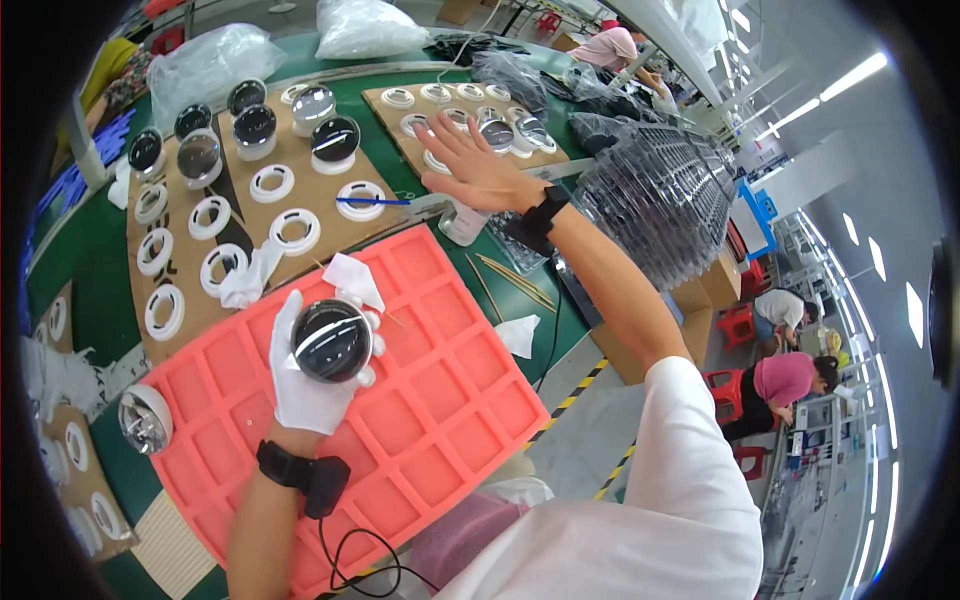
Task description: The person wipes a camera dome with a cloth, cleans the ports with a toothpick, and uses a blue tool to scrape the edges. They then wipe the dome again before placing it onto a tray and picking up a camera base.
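The gloved left grip (308, 395) cradles a dark glossy dome (332, 340) over the coral compartment tray (428, 476), fingertips (377, 346) along its right side. Cradling it lightly, glove only, should best avoid smudges. The bare right grip (482, 174), spread wide and apparently empty, reaches forward on an outstretched arm (612, 262), white rings (398, 104) just beyond; contact is unclear.

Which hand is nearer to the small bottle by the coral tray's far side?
The right. The right hand, bare and open, appears just above the small bottle; the gloved left hand is farther off, over the coral tray, holding a dark dome.
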`<move>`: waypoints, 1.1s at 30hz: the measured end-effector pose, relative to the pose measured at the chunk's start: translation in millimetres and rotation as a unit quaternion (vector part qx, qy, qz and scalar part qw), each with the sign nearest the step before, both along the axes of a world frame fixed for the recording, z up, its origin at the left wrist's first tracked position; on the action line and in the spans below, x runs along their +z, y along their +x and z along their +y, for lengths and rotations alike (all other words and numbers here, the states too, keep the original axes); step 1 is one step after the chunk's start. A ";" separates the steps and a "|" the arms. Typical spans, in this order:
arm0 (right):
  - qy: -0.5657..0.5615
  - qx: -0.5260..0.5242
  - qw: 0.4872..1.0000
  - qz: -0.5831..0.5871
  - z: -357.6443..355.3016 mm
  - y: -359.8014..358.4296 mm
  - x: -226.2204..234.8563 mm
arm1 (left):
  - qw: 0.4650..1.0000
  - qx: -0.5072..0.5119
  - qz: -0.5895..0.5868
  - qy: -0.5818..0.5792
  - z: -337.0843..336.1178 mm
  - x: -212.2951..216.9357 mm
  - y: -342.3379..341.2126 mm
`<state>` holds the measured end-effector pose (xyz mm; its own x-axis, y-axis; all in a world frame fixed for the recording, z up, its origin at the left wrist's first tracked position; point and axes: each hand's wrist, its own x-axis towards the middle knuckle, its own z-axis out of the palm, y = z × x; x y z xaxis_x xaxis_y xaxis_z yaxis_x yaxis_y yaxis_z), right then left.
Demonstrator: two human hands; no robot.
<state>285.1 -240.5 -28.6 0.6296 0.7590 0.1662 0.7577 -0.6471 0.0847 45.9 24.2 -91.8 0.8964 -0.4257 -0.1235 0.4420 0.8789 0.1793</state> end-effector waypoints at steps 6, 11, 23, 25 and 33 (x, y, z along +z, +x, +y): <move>0.005 -0.005 1.000 0.030 -0.3 3.2 -2.5 | 1.000 -0.016 0.001 0.014 1.1 3.2 0.9; -0.016 -0.020 0.999 0.022 -5.3 0.2 -5.9 | 1.000 -0.010 0.013 0.017 -3.5 3.9 -0.8; -0.003 -0.001 0.998 0.060 1.5 5.2 -4.7 | 1.000 -0.013 0.000 0.006 -1.3 0.4 -2.6; 0.002 -0.004 0.998 0.056 -0.9 3.8 -6.0 | 1.000 -0.018 -0.010 -0.007 -2.2 1.6 -2.1; -0.007 -0.027 0.997 0.079 1.1 8.9 -1.5 | 1.000 -0.012 -0.009 -0.013 0.0 -2.9 3.5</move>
<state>294.0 -239.3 -30.1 0.6864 0.7253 0.0518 0.7269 -0.6863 -0.0230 49.4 24.3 -94.7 0.8878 -0.4502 -0.0954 0.4601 0.8724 0.1651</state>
